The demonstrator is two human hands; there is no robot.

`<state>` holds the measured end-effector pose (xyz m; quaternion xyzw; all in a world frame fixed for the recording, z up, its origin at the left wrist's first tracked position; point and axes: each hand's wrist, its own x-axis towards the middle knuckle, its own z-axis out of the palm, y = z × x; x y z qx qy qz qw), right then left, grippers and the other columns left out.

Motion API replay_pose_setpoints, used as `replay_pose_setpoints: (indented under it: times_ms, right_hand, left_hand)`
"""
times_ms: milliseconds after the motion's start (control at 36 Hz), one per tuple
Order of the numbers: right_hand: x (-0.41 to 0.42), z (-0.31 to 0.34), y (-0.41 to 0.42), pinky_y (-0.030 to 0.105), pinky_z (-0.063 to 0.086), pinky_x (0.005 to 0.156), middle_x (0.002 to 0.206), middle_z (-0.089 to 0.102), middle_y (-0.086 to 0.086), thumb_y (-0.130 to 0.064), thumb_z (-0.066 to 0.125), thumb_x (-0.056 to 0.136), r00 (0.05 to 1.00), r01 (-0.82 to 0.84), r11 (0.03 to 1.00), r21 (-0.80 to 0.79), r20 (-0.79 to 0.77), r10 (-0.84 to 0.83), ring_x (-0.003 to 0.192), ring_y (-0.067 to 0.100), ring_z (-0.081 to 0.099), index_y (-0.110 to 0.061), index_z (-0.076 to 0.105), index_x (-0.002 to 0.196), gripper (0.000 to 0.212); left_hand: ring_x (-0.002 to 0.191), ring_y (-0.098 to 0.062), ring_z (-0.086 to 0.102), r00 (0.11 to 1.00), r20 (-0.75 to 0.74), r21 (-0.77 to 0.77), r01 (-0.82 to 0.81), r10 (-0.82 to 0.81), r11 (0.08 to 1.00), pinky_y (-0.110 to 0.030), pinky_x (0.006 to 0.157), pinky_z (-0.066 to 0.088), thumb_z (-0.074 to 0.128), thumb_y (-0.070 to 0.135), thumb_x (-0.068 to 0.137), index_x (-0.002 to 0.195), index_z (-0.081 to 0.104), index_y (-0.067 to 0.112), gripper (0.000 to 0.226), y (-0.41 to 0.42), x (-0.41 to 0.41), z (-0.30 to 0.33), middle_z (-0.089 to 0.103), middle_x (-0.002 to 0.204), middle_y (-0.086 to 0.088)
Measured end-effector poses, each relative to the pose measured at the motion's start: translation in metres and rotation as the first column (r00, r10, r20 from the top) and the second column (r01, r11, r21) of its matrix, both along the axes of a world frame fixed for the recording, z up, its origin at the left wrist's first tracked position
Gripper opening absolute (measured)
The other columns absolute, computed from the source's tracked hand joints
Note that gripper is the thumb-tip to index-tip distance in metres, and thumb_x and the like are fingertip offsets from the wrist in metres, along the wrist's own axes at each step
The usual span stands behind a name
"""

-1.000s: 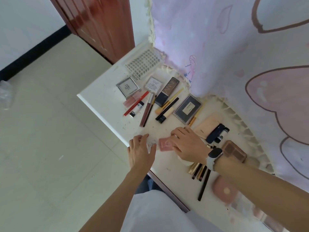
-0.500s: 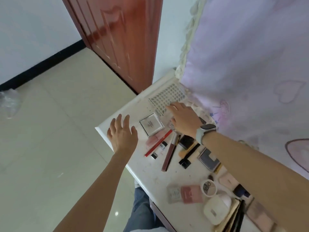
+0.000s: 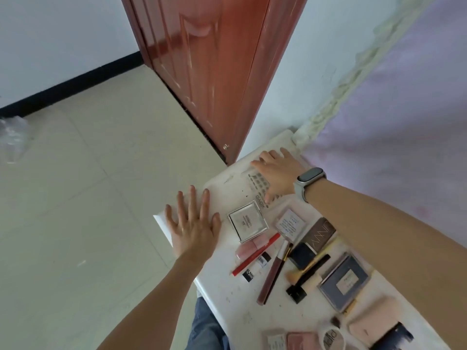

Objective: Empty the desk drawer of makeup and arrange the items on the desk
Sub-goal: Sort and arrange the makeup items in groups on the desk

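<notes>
My right hand (image 3: 276,173), with a watch on its wrist, lies flat with fingers spread on a clear dotted tray (image 3: 257,183) at the far corner of the white desk (image 3: 227,281). My left hand (image 3: 193,224) rests palm down, fingers apart, on the desk's left corner, holding nothing. Beside it lie a silver square compact (image 3: 248,221), a white labelled case (image 3: 290,223), a brown palette (image 3: 314,239), a red pencil (image 3: 255,257), a dark red gloss tube (image 3: 271,277) and a blue-grey compact (image 3: 345,281). No drawer shows.
A red-brown door (image 3: 214,72) stands behind the desk's far corner. A lilac curtain (image 3: 404,117) hangs along the desk's right side. More makeup, including a pink palette (image 3: 302,341), lies at the near end. Tiled floor spreads left, with a plastic bag (image 3: 12,137).
My right hand left the pink palette at the near end and reached to the dotted tray at the far corner. My left hand moved along the edge to the left corner. The view swung upward.
</notes>
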<state>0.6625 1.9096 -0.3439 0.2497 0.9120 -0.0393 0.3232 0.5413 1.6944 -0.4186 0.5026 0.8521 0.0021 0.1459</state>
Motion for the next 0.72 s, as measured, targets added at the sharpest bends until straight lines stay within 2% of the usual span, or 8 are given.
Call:
replay_pose_setpoints:
  times_ms: [167, 278, 361, 444, 528, 583, 639, 722]
  right_hand:
    - [0.004, 0.014, -0.003, 0.044, 0.031, 0.104, 0.126, 0.037, 0.006, -0.058, 0.073, 0.064, 0.998, -0.045, 0.996, 0.082, -0.043, 0.049, 0.116, 0.024, 0.040, -0.012, 0.038, 0.127, 0.085]
    - [0.018, 0.028, -0.010, 0.039, 0.039, 0.093, 0.118, 0.040, 0.004, -0.031, 0.060, 0.087, 0.983, -0.044, 0.991, 0.129, -0.170, 0.066, 0.100, 0.020, 0.049, -0.013, 0.043, 0.121, 0.042]
    - [0.026, 0.042, -0.015, 0.035, 0.040, 0.088, 0.112, 0.048, 0.002, -0.018, 0.052, 0.092, 0.971, -0.088, 0.985, 0.150, -0.207, 0.118, 0.098, 0.020, 0.050, -0.014, 0.044, 0.116, 0.027]
    - [0.033, 0.058, -0.026, 0.032, 0.041, 0.070, 0.092, 0.058, 0.002, -0.003, 0.062, 0.081, 0.956, -0.111, 0.969, 0.222, -0.242, 0.165, 0.084, 0.022, 0.056, -0.012, 0.052, 0.103, 0.026]
    - [0.039, 0.074, -0.036, 0.028, 0.040, 0.049, 0.069, 0.057, 0.001, -0.001, 0.078, 0.063, 0.894, -0.001, 0.957, 0.291, -0.428, 0.132, 0.059, 0.022, 0.054, -0.011, 0.057, 0.082, 0.030]
    - [0.038, 0.088, -0.044, 0.028, 0.039, 0.052, 0.075, 0.060, 0.002, -0.007, 0.074, 0.072, 0.809, 0.127, 0.958, 0.255, -0.586, 0.048, 0.064, 0.024, 0.056, -0.009, 0.058, 0.086, 0.022]
    - [0.033, 0.105, -0.053, 0.031, 0.042, 0.061, 0.089, 0.060, 0.002, -0.014, 0.062, 0.086, 0.664, 0.325, 0.939, 0.111, -0.734, -0.143, 0.079, 0.024, 0.056, -0.008, 0.055, 0.099, 0.016]
    - [0.023, 0.130, -0.066, 0.038, 0.050, 0.070, 0.096, 0.056, 0.003, -0.015, 0.051, 0.092, 0.288, 0.511, 0.797, -0.322, -0.809, -0.512, 0.079, 0.023, 0.057, -0.013, 0.044, 0.120, 0.029]
  left_hand:
    - [0.136, -0.037, 0.030, 1.000, 0.011, 0.009, -0.014, 0.013, 1.000, -0.056, 0.109, 0.011, 0.024, 0.048, 0.092, 0.143, 0.035, 0.021, 0.059, 0.001, 0.000, 0.001, 0.035, 0.149, -0.011]
    - [0.134, -0.038, 0.033, 1.000, 0.019, -0.016, 0.003, -0.003, 1.000, -0.056, 0.107, 0.013, 0.025, 0.046, 0.091, 0.142, 0.038, 0.019, 0.059, 0.001, -0.001, 0.003, 0.036, 0.148, -0.012]
    - [0.136, -0.037, 0.032, 1.000, 0.015, -0.037, -0.001, 0.002, 0.999, -0.056, 0.108, 0.012, 0.023, 0.047, 0.091, 0.143, 0.036, 0.020, 0.060, 0.002, -0.001, 0.003, 0.035, 0.149, -0.011]
    - [0.143, -0.033, 0.015, 1.000, 0.024, -0.088, -0.005, 0.007, 0.996, -0.053, 0.110, 0.002, 0.006, 0.050, 0.090, 0.148, 0.013, 0.025, 0.064, 0.000, -0.003, 0.004, 0.017, 0.156, -0.006]
    - [0.144, -0.027, -0.013, 0.998, 0.069, -0.112, 0.022, -0.014, 0.993, -0.050, 0.111, -0.013, -0.008, 0.054, 0.085, 0.146, -0.012, 0.031, 0.066, 0.002, -0.004, 0.005, -0.010, 0.158, 0.000]
    - [0.143, -0.025, -0.017, 0.984, 0.178, -0.094, -0.006, 0.023, 0.996, -0.050, 0.113, -0.012, 0.013, 0.053, 0.094, 0.149, -0.004, 0.031, 0.062, 0.006, -0.008, 0.013, -0.011, 0.158, 0.001]
    - [0.144, -0.021, -0.013, 0.939, 0.326, -0.047, -0.099, 0.109, 0.994, -0.047, 0.115, -0.008, 0.033, 0.044, 0.096, 0.149, 0.014, 0.026, 0.059, 0.010, -0.013, 0.027, 0.001, 0.158, 0.002]
    - [0.143, -0.020, 0.013, 0.799, 0.548, 0.095, -0.351, 0.246, 0.931, -0.044, 0.115, 0.013, 0.045, 0.039, 0.095, 0.139, 0.040, 0.021, 0.048, 0.016, -0.022, 0.062, 0.035, 0.148, 0.001]
